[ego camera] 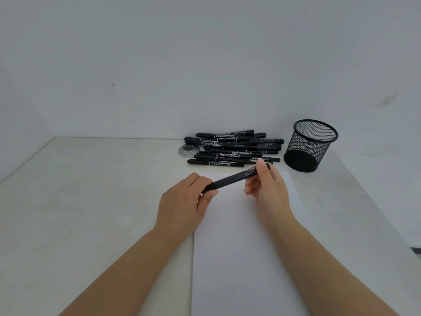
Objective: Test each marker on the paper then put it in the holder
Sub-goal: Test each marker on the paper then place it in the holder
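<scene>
Both hands, left hand (182,201) and right hand (266,185), pinch one marker (230,179) above the blank paper (239,258); beside it the holder (311,145) looks empty and the pile (232,148) waits untested.

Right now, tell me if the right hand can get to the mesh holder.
Probably yes. The holder stands just beyond and right of the right hand, with only bare table between. But that hand and the left hand both grip one marker.

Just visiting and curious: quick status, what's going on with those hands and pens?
Both hands, left and right, grip one marker over blank paper. Cap seemingly on. Holder looks empty; pile waits. Nothing in the way.
</scene>
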